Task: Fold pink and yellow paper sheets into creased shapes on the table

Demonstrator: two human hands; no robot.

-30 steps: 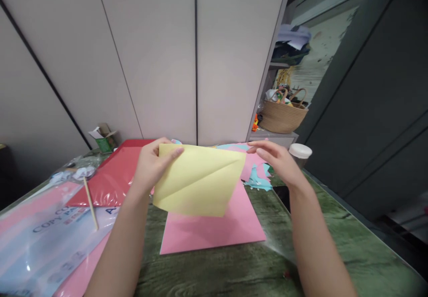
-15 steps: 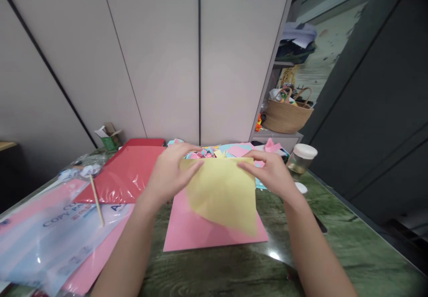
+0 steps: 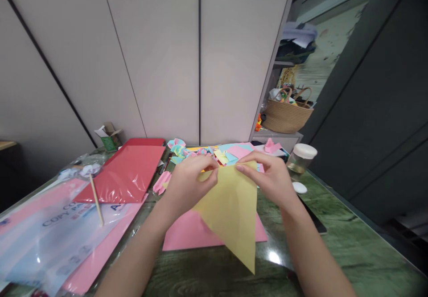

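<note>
Pink sheet [image 3: 187,234]: lies flat on the green wood-grain tabletop [image 3: 187,277], partly covered by the paper held above it.
Yellow paper [image 3: 236,212]: hangs from two hands over the pink sheet, its lower corner tapering to a point past the sheet's near edge.
Left hand [image 3: 192,179]: thumb and fingers pinched on the yellow paper's upper edge, above the left part of the pink sheet.
Right hand [image 3: 269,176]: grips the same edge between thumb and fingers, above the pink sheet's right side.
Change of hold: the hands are closer together than half a second ago — the left has moved in toward the right, and the yellow paper, then hanging broad, now drops to a corner. The shorter span seems to give firmer control of that stretch of edge.
Folded paper flower [image 3: 162,182]: pink, just left of the pink sheet's far end, now in clear sight.
Red packet [image 3: 122,172]: left of the pink sheet, glossy, with a wooden stick [image 3: 96,199] lying nearer the camera, across a copy-paper wrapper [image 3: 50,239].
White-lidded jar [image 3: 302,158]: beyond the pink sheet and to its right — a small white disc [image 3: 300,187] beside it.
</note>
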